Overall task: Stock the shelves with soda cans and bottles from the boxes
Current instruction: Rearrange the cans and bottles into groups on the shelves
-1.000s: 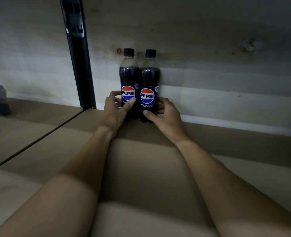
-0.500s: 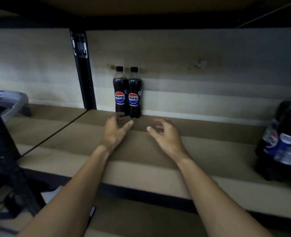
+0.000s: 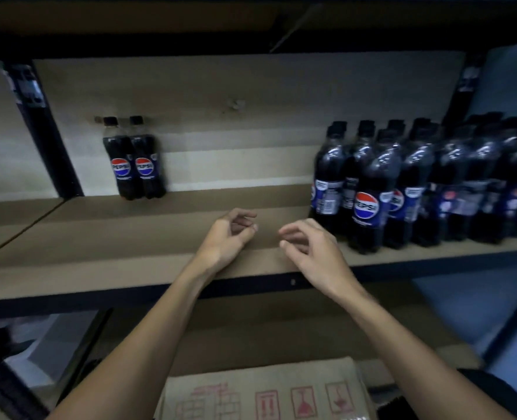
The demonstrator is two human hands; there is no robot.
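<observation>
Two dark Pepsi bottles (image 3: 134, 159) with black caps stand side by side, upright, at the back left of the brown shelf board (image 3: 99, 237). My left hand (image 3: 228, 236) hovers over the shelf's front part with loosely curled fingers and holds nothing. My right hand (image 3: 310, 247) is beside it, also loosely curled and empty. Both hands are well in front of the two bottles and apart from them. Several more Pepsi bottles (image 3: 369, 189) stand packed together on the right of the same shelf, just right of my right hand.
A cardboard box (image 3: 266, 392) with red handling marks sits below, between my forearms. Black shelf uprights stand at the left (image 3: 51, 153) and at the right (image 3: 460, 92). The upper shelf (image 3: 251, 22) hangs close overhead. A lower shelf board shows under the front rail.
My hands let go of the two bottles and drew back to the shelf's front. The view pulled back and turned right, bringing the group of bottles and the box into sight.
</observation>
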